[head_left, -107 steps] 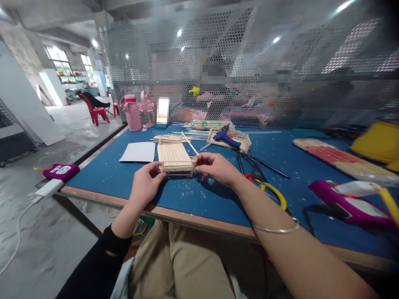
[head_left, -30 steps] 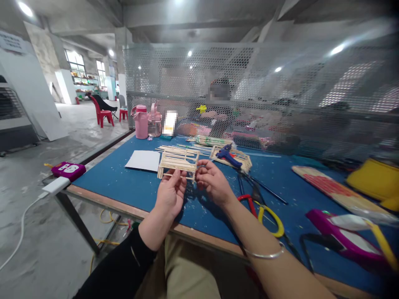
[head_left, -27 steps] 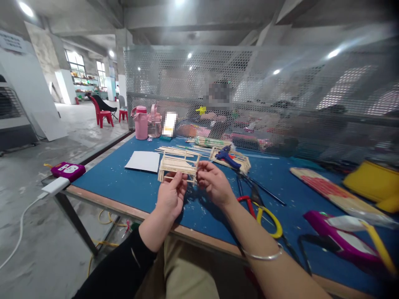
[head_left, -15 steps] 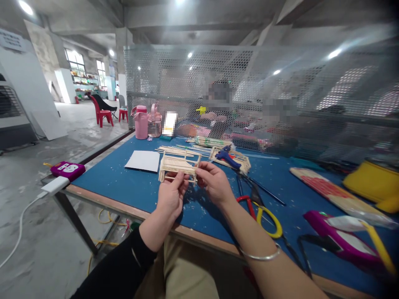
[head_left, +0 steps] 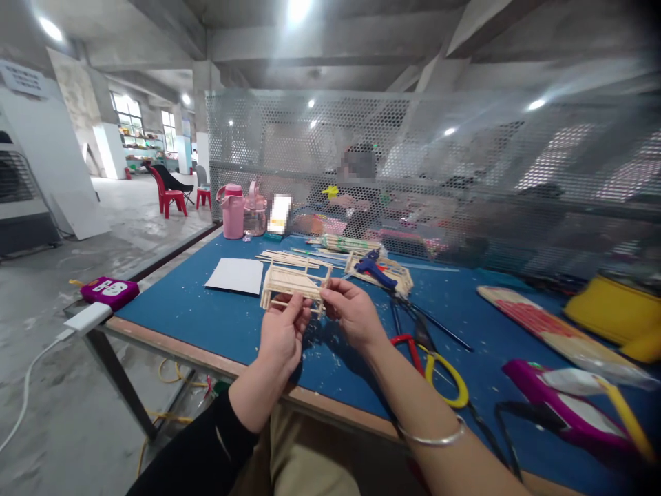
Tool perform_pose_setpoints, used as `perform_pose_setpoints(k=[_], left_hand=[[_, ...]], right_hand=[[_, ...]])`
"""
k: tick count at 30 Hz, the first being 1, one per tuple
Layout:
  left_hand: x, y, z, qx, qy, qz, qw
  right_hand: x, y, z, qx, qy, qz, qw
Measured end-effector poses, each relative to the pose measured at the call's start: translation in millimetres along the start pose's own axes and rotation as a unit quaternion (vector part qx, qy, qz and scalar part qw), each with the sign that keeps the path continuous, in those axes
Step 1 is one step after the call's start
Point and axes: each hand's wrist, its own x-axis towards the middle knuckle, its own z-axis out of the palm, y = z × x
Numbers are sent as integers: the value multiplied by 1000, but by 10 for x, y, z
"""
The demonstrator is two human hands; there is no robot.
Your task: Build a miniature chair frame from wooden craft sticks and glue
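A small frame built of thin wooden sticks (head_left: 292, 283) is held up a little above the blue table top (head_left: 206, 310). My left hand (head_left: 281, 332) pinches its lower front rail from below. My right hand (head_left: 351, 313) pinches its right end, fingers closed on a stick. More loose sticks (head_left: 289, 257) lie just behind the frame. A blue glue gun (head_left: 375, 267) rests on another stick frame to the right.
White paper (head_left: 235, 275) lies left of the frame. Red and yellow scissors (head_left: 438, 358) and a purple device (head_left: 568, 406) lie to the right, a pink jug (head_left: 232, 211) at the back. A perforated metal screen (head_left: 413, 172) separates other people's benches.
The stick frame was flat on the table with my hands at its near end; now it is lifted and turned side-on. My left hand shifted under it. My view rose slightly.
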Motion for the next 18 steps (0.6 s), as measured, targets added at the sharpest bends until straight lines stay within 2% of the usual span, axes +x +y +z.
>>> perform_pose_setpoints(k=[10, 18], left_hand=[[17, -6, -11, 3, 4, 4, 1000], [-9, 14, 11, 15, 14, 2, 1000]], right_hand=[[-2, -24, -5, -4, -9, 5, 1000], [-25, -28, 0, 58, 6, 23, 998]])
